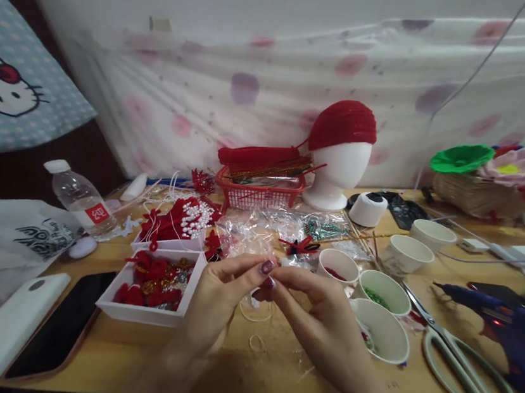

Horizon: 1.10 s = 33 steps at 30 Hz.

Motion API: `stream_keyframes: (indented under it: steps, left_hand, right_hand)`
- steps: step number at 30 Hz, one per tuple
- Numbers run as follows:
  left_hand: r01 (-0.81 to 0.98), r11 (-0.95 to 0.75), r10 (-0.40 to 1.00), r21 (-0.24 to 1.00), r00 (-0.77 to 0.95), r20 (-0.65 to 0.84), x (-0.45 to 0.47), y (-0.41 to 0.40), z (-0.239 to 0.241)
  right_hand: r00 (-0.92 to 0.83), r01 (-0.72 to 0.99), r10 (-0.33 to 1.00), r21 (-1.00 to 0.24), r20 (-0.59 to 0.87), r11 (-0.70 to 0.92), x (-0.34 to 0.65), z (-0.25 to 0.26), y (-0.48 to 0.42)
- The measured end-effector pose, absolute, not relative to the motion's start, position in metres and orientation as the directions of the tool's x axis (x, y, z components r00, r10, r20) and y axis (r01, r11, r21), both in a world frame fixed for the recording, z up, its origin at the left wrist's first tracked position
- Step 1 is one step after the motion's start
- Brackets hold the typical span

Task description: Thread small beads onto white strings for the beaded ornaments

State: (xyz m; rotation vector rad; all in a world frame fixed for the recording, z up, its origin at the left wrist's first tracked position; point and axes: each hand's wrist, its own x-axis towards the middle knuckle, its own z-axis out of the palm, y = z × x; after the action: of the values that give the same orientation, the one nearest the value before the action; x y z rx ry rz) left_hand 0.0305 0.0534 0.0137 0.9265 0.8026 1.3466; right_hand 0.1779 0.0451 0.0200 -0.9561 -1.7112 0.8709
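Pink-spotted white sheeting (281, 119) hangs beyond the grip, where left hand (222, 290) and right hand (322, 315) pinch narrowly, any held item indiscernible; round white paper cups (393, 334) stand rightward.

The left hand (221, 297) and the right hand (321, 318) meet over the front middle of the table (268, 382). To their left is a box (139, 314), then a phone (66, 322), with a bottle (83, 203) farther back. Behind the hands sits a basket (262, 198), with a dummy head (340, 168) on its right. Right of the hands are cups (406, 262), then scissors (441, 333), then a glue gun (509, 325).
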Motion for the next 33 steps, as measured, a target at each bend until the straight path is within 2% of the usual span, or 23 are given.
stream_keyframes:
  steps: [20, 33]
  left_hand:
    - [-0.404, 0.016, 0.998, 0.914, 0.065, 0.011, 0.022, 0.047, 0.020]
    - [-0.441, -0.012, 0.998, 0.898, 0.048, 0.037, 0.015, 0.044, 0.018]
  right_hand:
    - [-0.312, 0.345, 0.875, -0.813, 0.372, 0.468, 0.173, 0.029, 0.037]
    - [-0.350, 0.341, 0.866, -0.813, 0.357, 0.473, 0.166, 0.031, 0.038]
